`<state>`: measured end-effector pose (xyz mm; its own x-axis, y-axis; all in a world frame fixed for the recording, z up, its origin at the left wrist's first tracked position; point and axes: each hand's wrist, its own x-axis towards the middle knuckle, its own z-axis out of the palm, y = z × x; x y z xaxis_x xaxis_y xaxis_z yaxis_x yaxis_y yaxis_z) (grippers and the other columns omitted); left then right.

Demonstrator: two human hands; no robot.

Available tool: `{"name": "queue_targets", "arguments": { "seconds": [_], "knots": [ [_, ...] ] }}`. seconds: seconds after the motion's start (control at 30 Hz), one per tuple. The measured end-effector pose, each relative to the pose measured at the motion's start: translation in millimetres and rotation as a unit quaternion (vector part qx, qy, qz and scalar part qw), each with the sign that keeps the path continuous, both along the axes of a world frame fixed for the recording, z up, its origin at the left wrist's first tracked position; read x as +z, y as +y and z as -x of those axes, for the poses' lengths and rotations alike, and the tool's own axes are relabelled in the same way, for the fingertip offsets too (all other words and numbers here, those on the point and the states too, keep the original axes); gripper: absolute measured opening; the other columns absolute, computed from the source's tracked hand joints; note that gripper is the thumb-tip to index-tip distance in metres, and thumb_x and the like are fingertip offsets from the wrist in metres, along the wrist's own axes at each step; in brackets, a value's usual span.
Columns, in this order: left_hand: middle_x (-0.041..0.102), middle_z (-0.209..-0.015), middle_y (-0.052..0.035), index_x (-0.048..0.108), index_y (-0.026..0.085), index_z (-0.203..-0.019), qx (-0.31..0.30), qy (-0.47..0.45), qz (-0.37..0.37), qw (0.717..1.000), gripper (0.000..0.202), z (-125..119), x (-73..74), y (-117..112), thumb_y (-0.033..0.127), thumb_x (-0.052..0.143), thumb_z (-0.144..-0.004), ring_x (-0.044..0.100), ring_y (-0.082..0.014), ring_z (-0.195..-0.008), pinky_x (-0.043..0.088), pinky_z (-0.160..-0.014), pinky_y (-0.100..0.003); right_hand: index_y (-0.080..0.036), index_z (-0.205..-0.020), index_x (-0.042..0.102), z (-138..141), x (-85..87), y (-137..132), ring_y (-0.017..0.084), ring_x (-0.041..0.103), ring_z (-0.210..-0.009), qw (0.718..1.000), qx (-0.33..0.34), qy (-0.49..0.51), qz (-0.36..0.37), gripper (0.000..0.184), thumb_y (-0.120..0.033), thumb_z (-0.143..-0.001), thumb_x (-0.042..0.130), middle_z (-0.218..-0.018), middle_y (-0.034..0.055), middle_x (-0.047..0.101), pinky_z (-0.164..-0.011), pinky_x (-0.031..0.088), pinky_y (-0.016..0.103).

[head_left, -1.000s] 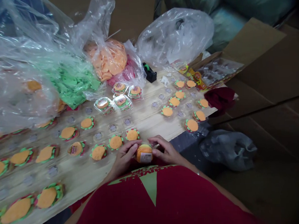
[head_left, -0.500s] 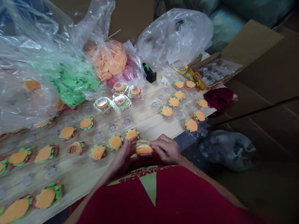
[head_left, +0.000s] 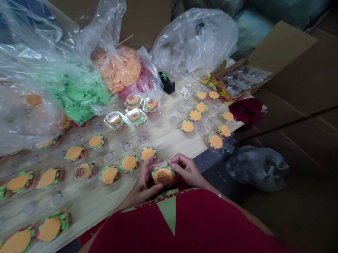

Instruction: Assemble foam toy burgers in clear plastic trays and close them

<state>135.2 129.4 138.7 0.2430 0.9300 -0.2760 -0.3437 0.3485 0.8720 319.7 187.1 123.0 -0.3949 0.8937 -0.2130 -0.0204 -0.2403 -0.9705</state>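
Both hands hold one toy burger in a clear plastic case at the near edge of the wooden board. My left hand cups its left side and underside, fingers curled. My right hand pinches its right side and top rim. The burger's orange top with a label faces up. Several open toy burgers with green and red frills lie in rows on the board just beyond my hands. Three cased burgers sit further back.
Clear bags hold green pieces, orange pieces and pink pieces. A black tape dispenser stands behind. A cardboard box with trays lies at right, beside a dark red cloth and a grey bag.
The burger has been turned in my hands: first its orange bun and white label showed, then its side, now the labelled top inside the case faces up. My hands stayed at the board's near edge.
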Motion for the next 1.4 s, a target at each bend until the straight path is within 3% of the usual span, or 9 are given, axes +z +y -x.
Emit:
{"name": "queue_targets", "arguments": {
  "seconds": [0.13, 0.27, 0.5, 0.8, 0.97, 1.1, 1.2, 1.27, 1.4],
  "knots": [
    [0.055, -0.129, -0.0092, 0.063, 0.023, -0.112, 0.045, 0.085, 0.022, 0.995, 0.036, 7.8, 1.4, -5.8, 0.04, 0.064, -0.081, 0.053, -0.0288, -0.116, 0.045, -0.095, -0.038, -0.017, -0.082, 0.056, -4.6, -7.7, -11.3, 0.01, 0.048, -0.063, 1.0, 0.009, 0.008, -0.005, 0.035, -0.052, -0.081, 0.062, -0.07, -0.0021, 0.053, -0.061, 0.04, 0.023],
    [0.066, -0.1, -0.0086, 0.074, 0.02, -0.09, 0.094, 0.182, 0.016, 0.979, 0.029, 11.5, 7.2, -6.3, 0.044, 0.068, -0.075, 0.059, -0.0265, -0.098, 0.046, -0.09, -0.035, -0.018, -0.084, 0.056, -10.8, -5.1, -15.5, 0.011, 0.049, -0.065, 0.999, 0.031, 0.008, -0.042, 0.034, -0.051, -0.082, 0.061, -0.072, -0.0011, 0.053, -0.06, 0.039, 0.023],
    [0.072, -0.09, -0.0071, 0.075, 0.019, -0.085, 0.093, 0.183, 0.031, 0.978, 0.024, 4.6, 22.3, -6.4, 0.04, 0.068, -0.074, 0.063, -0.0237, -0.085, 0.047, -0.08, -0.032, -0.02, -0.087, 0.058, -12.0, 10.0, -7.0, 0.012, 0.05, -0.069, 0.994, 0.071, 0.01, -0.088, 0.029, -0.048, -0.085, 0.059, -0.078, 0.0002, 0.053, -0.063, 0.039, 0.024],
    [0.072, -0.082, -0.0068, 0.075, 0.02, -0.084, 0.006, 0.215, -0.019, 0.976, 0.021, 20.1, 16.2, 6.6, 0.038, 0.067, -0.077, 0.063, -0.0217, -0.077, 0.048, -0.073, -0.03, -0.019, -0.078, 0.057, -8.7, 3.5, -5.1, 0.011, 0.045, -0.063, 0.998, 0.047, 0.013, -0.044, 0.03, -0.048, -0.083, 0.061, -0.069, -0.0013, 0.051, -0.058, 0.036, 0.024],
    [0.068, -0.093, -0.0063, 0.068, 0.019, -0.088, 0.045, 0.129, 0.032, 0.99, 0.027, 11.8, 10.8, 12.3, 0.041, 0.07, -0.074, 0.062, -0.0223, -0.088, 0.049, -0.08, -0.033, -0.018, -0.075, 0.056, 4.1, -11.2, 1.4, 0.01, 0.045, -0.059, 0.997, -0.005, 0.05, 0.054, 0.036, -0.052, -0.074, 0.069, -0.066, -0.0025, 0.052, -0.056, 0.037, 0.022],
    [0.065, -0.081, -0.0014, 0.057, 0.018, -0.089, 0.08, 0.02, 0.128, 0.988, 0.034, -2.1, -3.7, 26.4, 0.035, 0.077, -0.067, 0.063, -0.0163, -0.074, 0.052, -0.07, -0.029, -0.019, -0.081, 0.055, 16.2, -25.9, 4.5, 0.01, 0.049, -0.058, 0.977, -0.072, 0.093, 0.179, 0.042, -0.055, -0.069, 0.072, -0.068, -0.0033, 0.056, -0.058, 0.043, 0.023],
    [0.065, -0.081, -0.001, 0.053, 0.018, -0.092, 0.193, -0.012, 0.141, 0.971, 0.037, -11.0, -12.5, 42.7, 0.037, 0.076, -0.069, 0.063, -0.0135, -0.068, 0.052, -0.064, -0.025, -0.019, -0.085, 0.055, 17.6, -28.3, 6.1, 0.009, 0.05, -0.055, 0.979, -0.072, 0.092, 0.169, 0.044, -0.054, -0.067, 0.074, -0.064, -0.005, 0.055, -0.056, 0.043, 0.022],
    [0.065, -0.086, -0.0009, 0.051, 0.019, -0.093, 0.231, -0.027, 0.13, 0.964, 0.039, -13.7, -14.3, 52.3, 0.038, 0.075, -0.07, 0.062, -0.0124, -0.068, 0.051, -0.058, -0.023, -0.019, -0.084, 0.054, 16.5, -26.8, 8.4, 0.008, 0.05, -0.053, 0.981, -0.081, 0.088, 0.151, 0.042, -0.05, -0.066, 0.076, -0.061, -0.0062, 0.053, -0.054, 0.042, 0.021],
    [0.066, -0.099, -0.0032, 0.049, 0.02, -0.1, 0.174, -0.027, 0.136, 0.975, 0.05, -10.4, -12.4, 62.5, 0.035, 0.08, -0.064, 0.065, -0.0162, -0.077, 0.053, -0.059, -0.025, -0.019, -0.083, 0.053, 18.9, -27.1, 17.6, 0.007, 0.051, -0.053, 0.976, -0.123, 0.115, 0.136, 0.041, -0.047, -0.067, 0.077, -0.063, -0.0059, 0.055, -0.054, 0.044, 0.021]
  ]
}}
